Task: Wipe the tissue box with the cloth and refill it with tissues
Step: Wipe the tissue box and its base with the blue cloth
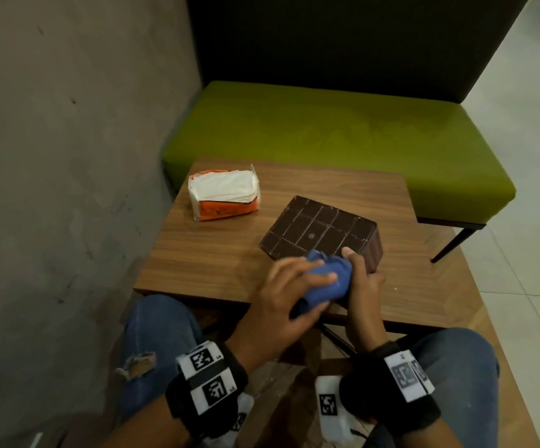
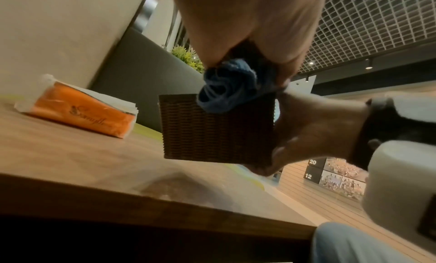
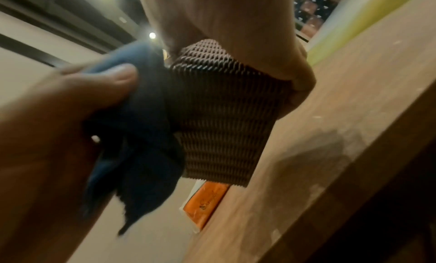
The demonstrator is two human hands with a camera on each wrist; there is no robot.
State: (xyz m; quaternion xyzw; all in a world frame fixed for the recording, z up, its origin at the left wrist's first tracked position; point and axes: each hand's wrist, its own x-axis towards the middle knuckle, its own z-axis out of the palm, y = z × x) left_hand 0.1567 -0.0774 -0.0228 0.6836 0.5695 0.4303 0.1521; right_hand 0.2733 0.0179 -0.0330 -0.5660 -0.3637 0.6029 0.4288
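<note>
Brown tissue box (image 1: pixel 322 232) tilted at near edge of table (image 1: pixel 217 253), right hand (image 1: pixel 362 279) gripping its near right corner. Left hand (image 1: pixel 286 295) clutches bunched blue cloth (image 1: pixel 325 281) against box's near side. Orange tissue pack (image 1: pixel 223 194) sits far left, well apart.

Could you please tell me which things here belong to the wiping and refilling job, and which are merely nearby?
Job:
tissue box, gripped by right hand
blue cloth, held by left hand
orange tissue pack

Nearby:
wooden table
green bench
potted plant
</note>
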